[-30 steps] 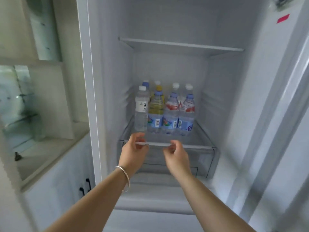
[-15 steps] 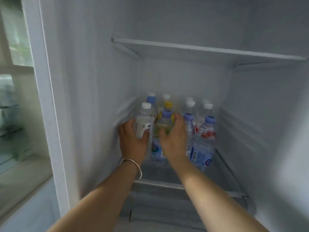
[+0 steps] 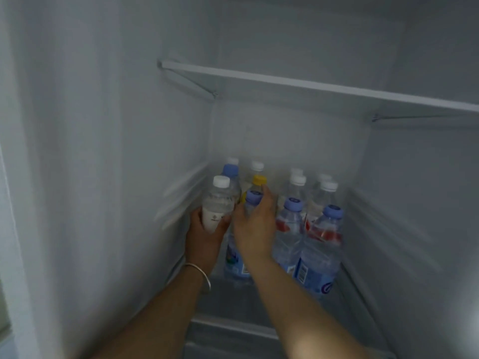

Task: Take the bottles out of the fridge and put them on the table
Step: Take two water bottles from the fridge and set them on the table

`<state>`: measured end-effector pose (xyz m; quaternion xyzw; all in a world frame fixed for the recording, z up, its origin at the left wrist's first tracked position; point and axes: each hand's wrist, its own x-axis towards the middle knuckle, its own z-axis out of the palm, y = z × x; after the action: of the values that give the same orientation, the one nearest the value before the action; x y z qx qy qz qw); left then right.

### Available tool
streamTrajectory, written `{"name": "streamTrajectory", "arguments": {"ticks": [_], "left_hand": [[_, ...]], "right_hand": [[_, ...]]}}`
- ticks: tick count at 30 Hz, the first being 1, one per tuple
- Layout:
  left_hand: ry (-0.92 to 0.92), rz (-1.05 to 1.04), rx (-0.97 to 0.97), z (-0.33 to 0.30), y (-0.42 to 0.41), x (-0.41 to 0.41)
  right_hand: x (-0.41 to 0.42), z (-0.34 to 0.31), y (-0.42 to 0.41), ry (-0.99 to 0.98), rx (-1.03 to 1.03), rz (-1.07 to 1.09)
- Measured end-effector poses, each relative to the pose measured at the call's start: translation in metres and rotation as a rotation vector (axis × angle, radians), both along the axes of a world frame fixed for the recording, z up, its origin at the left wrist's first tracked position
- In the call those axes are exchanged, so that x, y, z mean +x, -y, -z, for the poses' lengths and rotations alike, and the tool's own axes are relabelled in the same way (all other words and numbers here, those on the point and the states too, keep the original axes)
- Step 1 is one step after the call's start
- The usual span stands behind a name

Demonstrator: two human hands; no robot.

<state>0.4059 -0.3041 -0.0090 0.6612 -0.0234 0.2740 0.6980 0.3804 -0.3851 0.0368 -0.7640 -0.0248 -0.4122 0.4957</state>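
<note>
Both hands are deep inside the fridge now, where a second ago they were only at the front lip of the lower shelf. From the head view, the left hand (image 3: 204, 235) has its fingers curled round the white-capped bottle (image 3: 217, 206), the front-left one of the cluster, and that bottle leans a little and seems to sit higher than its neighbours, so I would say it is being lifted. Just to the right of it, the right hand (image 3: 255, 224) has closed over the upper part of the blue-capped bottle (image 3: 239, 244); its fingers wrap the shoulder below the cap, and its fingertip reaches up beside the yellow-capped bottle (image 3: 256, 186) behind.

To the right of the white-capped bottle stand the remaining bottles (image 3: 315, 237), upright in rows on the lower shelf (image 3: 233, 297), with the upper shelf (image 3: 311, 85) above them. A bangle (image 3: 201, 275) circles the left wrist.

To my eye the reach is done and two grips are made; nothing has left the fridge yet, and no bench is in sight from here.
</note>
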Motion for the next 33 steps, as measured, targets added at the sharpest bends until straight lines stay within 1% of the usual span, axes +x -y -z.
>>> {"name": "streamTrajectory", "arguments": {"ticks": [3, 6, 8, 15, 17, 19, 21, 24, 28, 30, 33], "left_hand": [[-0.018, 0.006, -0.013, 0.003, -0.001, 0.001], [-0.008, -0.002, -0.048, 0.009, -0.005, -0.001], [0.004, -0.015, -0.050, 0.010, -0.007, -0.007], [0.101, 0.005, -0.083, 0.010, -0.011, -0.029], [0.122, 0.014, -0.103, 0.013, -0.013, -0.032], [0.122, 0.018, -0.121, 0.017, -0.014, -0.034], [0.111, 0.015, -0.133, 0.018, -0.013, -0.034], [0.098, -0.034, -0.163, 0.015, -0.011, -0.035], [0.126, -0.110, -0.174, 0.003, -0.010, -0.050], [0.150, -0.098, -0.170, -0.009, -0.012, -0.065], [0.165, -0.055, -0.114, -0.027, -0.016, -0.094]], "right_hand": [[-0.005, 0.003, 0.004, 0.035, -0.016, -0.022], [-0.015, 0.011, 0.005, 0.085, 0.048, -0.110], [-0.021, 0.019, 0.007, 0.133, 0.049, -0.139], [-0.038, 0.038, 0.008, 0.148, 0.004, -0.194], [-0.040, 0.047, 0.010, 0.126, 0.022, -0.238], [-0.040, 0.057, 0.009, 0.062, 0.079, -0.287], [-0.038, 0.064, 0.010, 0.034, 0.118, -0.279], [-0.038, 0.059, 0.007, -0.027, 0.059, -0.273], [-0.050, 0.050, 0.001, 0.072, 0.095, -0.225], [-0.064, 0.043, -0.002, 0.085, 0.125, -0.247], [-0.093, 0.031, -0.003, 0.166, 0.131, -0.229]]}}
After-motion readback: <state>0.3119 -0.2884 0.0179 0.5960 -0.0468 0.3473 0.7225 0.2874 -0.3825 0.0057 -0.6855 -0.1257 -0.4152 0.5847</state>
